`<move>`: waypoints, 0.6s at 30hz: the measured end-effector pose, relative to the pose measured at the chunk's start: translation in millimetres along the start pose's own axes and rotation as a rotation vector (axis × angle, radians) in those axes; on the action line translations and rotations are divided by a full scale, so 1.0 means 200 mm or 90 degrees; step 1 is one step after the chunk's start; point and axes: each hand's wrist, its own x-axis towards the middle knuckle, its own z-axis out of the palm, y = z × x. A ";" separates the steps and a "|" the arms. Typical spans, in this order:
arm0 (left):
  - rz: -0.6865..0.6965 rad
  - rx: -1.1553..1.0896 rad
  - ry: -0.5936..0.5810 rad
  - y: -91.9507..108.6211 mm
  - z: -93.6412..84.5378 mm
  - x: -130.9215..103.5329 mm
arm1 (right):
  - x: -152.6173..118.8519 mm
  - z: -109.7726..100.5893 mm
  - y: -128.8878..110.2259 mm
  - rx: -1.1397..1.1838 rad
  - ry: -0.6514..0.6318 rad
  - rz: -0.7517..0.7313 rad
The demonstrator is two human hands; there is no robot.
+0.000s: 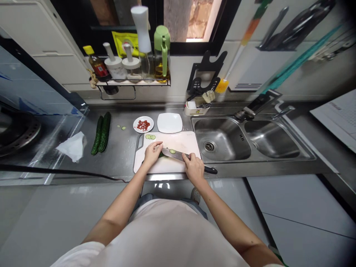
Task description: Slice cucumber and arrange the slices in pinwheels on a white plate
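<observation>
The right hand (194, 167) is closed around the knife (180, 155), with thumb and forefinger pinching the blade near the handle. The palm hides part of the black handle, and only its end shows beside the wrist. The left hand (152, 152) has its fingers bent and held close together over the cucumber piece (161, 154). This piece lies on the cutting board (190, 142), near the blade tip, and is mostly covered by fingers and blade, so its length cannot be told. How firmly the left fingers press on it is also hard to see. One thin slice (172, 151) sticks to the blade, and some cut slices (150, 137) lie at the board's far left corner. Behind the board stand a white square plate (169, 123) and a round plate (135, 125) with small red pieces (143, 125), too small to name surely. The stove (20, 129) is cut off at the left edge.
</observation>
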 end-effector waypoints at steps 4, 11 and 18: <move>0.060 0.059 -0.153 0.09 -0.02 0.01 | -0.01 0.02 0.02 -0.002 0.080 -0.056; 0.085 0.139 -0.244 0.12 0.01 0.00 | -0.03 0.01 0.01 0.027 0.041 -0.064; 0.112 0.110 -0.220 0.13 0.03 0.00 | -0.04 0.02 0.00 0.051 -0.027 -0.026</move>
